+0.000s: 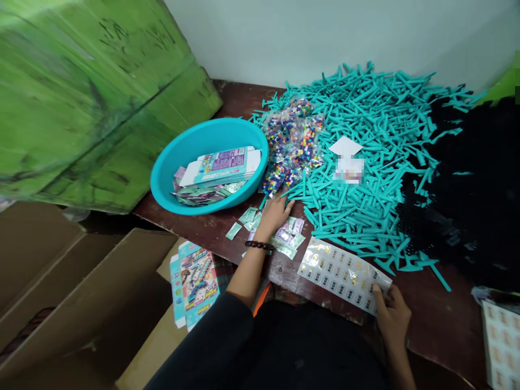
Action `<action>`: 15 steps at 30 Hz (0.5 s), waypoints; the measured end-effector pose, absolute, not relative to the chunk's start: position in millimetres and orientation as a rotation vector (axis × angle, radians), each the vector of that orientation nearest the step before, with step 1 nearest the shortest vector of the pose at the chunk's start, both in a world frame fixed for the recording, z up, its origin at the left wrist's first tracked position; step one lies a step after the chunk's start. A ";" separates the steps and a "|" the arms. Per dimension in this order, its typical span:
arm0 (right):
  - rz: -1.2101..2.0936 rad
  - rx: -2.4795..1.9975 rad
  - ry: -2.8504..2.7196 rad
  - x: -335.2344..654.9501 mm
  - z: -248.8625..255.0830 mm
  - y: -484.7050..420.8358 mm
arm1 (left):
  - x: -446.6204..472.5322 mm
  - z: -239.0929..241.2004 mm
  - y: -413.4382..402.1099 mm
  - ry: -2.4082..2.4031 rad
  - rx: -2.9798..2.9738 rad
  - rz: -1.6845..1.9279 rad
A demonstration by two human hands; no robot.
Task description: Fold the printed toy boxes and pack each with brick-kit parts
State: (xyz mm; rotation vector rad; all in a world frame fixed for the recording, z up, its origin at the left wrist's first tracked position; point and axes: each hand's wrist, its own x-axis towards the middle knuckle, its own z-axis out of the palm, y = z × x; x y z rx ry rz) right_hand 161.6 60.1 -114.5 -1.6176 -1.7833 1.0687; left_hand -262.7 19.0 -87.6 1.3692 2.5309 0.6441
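My left hand (274,214), with a dark bead bracelet (259,246) on its wrist, rests flat on the dark wooden table (441,319). Its fingers lie beside a clear bag of multicoloured beads (276,180) and the edge of a heap of teal plastic pieces (361,146). Small foil sachets (289,238) lie around and under that hand. My right hand (392,316) pinches the near corner of a sticker sheet (340,272) with gold and dark labels. Part of the sheet lies on the table.
A turquoise plastic basin (244,142) holds printed boxes and sachets. A black mesh pile (459,189) lies to the right, with printed sheets (501,346) at the lower right. Flattened printed box (195,284) and open cardboard cartons (77,281) sit lower left, below a green-painted carton (89,97).
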 end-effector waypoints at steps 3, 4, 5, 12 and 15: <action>1.080 -1.631 -1.780 162.1 -115.0 60.2 | -263.0 -87.0 19.0 2.533 1.371 0.650; 1.088 -1.634 -1.774 162.3 -115.6 60.2 | -263.2 -87.5 19.1 2.537 1.362 0.665; 1.094 -1.635 -1.767 162.5 -116.3 60.3 | -263.4 -88.1 19.5 2.541 1.352 0.689; 1.102 -1.614 -1.773 162.5 -116.7 61.2 | -269.8 -94.8 29.0 2.491 1.232 1.014; 1.090 -1.617 -1.783 162.2 -114.9 61.5 | -272.9 -97.2 35.1 2.444 1.155 1.139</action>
